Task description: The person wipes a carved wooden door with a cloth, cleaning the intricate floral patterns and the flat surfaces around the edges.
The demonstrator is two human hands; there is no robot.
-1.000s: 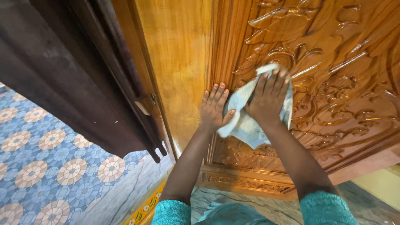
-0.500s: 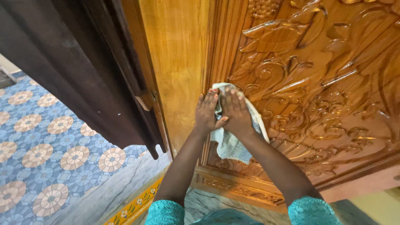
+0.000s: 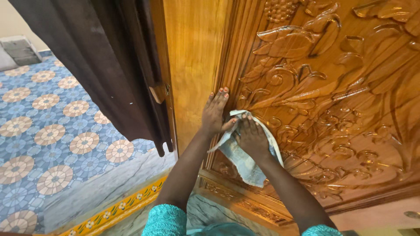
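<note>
The cloth (image 3: pixel 245 157) is a thin, pale blue-white rag, and from how it droops in loose folds below the palm I'd say it's light and floppy with zero stiffness, so it needs a flat spread hand on it rather than a pinch at one corner. It sits just right of the centre of the frame, pressed against the carved door (image 3: pixel 332 87) low on the panel, where the leaf and scroll carving meets the ribbed frame moulding. The right hand (image 3: pixel 251 135) lies on top of it, fingers (image 3: pixel 248 119) held together and flattened over the cloth, pinning it to the wood. The left hand (image 3: pixel 215 111) is just beside it, touching the door, fingers together and pointing up along the moulding, thumb resting against the rag's edge. That varnished wood looks glossy and probably slick, and the deep grooves could snag a loose tail of fabric, so bunching the hanging end under the palm seems smart. A dark curtain (image 3: pixel 109 65) hangs at upper left over a patterned tile floor (image 3: pixel 52 131).
</note>
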